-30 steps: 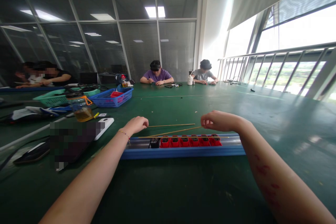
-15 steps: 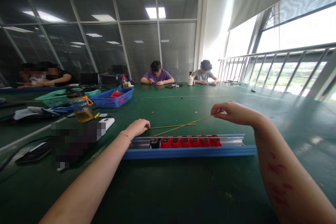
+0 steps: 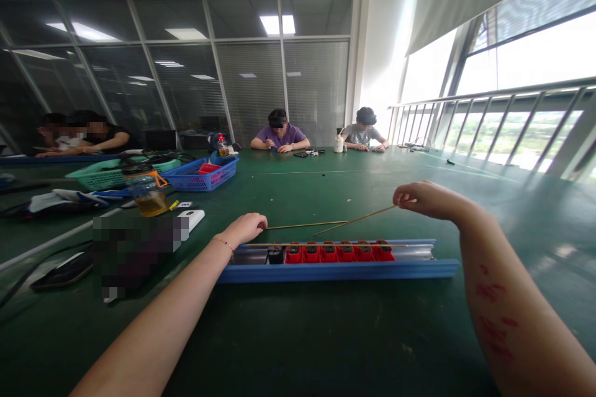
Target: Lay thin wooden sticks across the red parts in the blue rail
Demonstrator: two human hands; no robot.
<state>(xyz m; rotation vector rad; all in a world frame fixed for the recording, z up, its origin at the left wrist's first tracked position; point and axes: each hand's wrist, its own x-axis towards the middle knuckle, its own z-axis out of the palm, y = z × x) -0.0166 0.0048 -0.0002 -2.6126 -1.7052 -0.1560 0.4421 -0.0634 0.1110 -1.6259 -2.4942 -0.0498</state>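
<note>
My right hand [image 3: 419,196] is closed in a pinch on a thin wooden stick [image 3: 356,219]. That stick slants down to the left, its lower tip behind the blue rail [image 3: 344,271]. My left hand [image 3: 249,227] is closed at the rail's far left, with a second thin stick [image 3: 302,225] reaching right from its fingertips; the two sticks cross in view. A third stick [image 3: 335,245] runs lengthwise over the rail. Several red holders [image 3: 328,253] with dark tops sit in a row in the rail's metal channel, beside one black block [image 3: 275,254] at their left.
Left on the green table are a bottle with amber liquid [image 3: 151,197], a blue basket [image 3: 202,177], a green basket [image 3: 100,177], a white object [image 3: 190,220] and a dark phone-like object [image 3: 63,272]. People sit at the far side. Windows with a railing [image 3: 493,99] stand at right.
My right hand has moved to the right, drawing its stick along, so the stick's lower tip lies further right. My left hand and the rail stay nearly in place.
</note>
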